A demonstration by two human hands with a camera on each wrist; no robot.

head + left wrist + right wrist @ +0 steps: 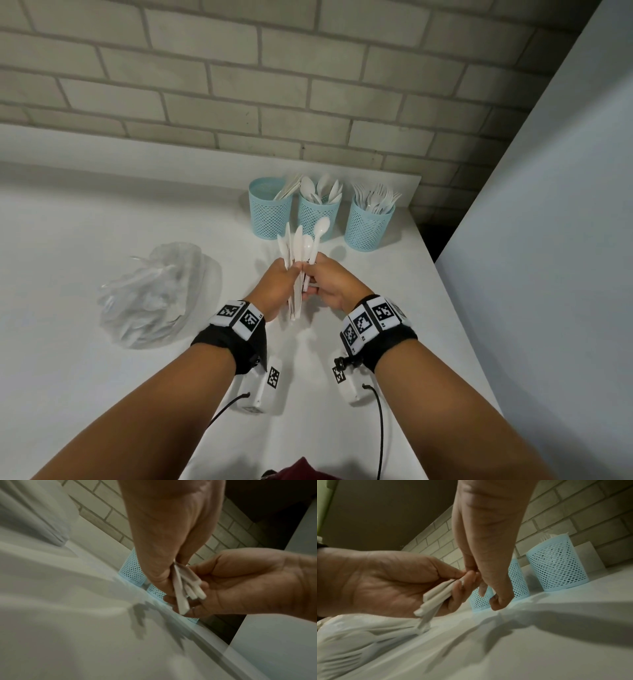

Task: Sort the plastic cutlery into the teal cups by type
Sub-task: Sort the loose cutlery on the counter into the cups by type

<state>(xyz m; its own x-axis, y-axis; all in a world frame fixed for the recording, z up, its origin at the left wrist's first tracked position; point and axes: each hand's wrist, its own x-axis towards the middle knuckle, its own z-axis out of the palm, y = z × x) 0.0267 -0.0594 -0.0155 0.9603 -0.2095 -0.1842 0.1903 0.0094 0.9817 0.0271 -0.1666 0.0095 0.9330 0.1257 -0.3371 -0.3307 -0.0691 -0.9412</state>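
Three teal mesh cups stand in a row at the back: the left cup (270, 214) holds knives, the middle cup (318, 214) holds spoons, and the right cup (368, 224) holds forks. In front of them my left hand (291, 270) grips a fanned bundle of white cutlery (295, 253), mostly knives, held upright above the table. My right hand (310, 277) meets it from the right and pinches the handle of a white spoon (321, 230) that sticks up out of the bundle. The handle ends of the cutlery bundle (181, 588) (436, 596) show between both hands in the wrist views.
A clear plastic bag (154, 294) with more white cutlery lies on the white table (85, 222) to the left of my hands. A brick wall stands behind the cups. The table's right edge runs close by the fork cup, beside a grey panel (548, 240).
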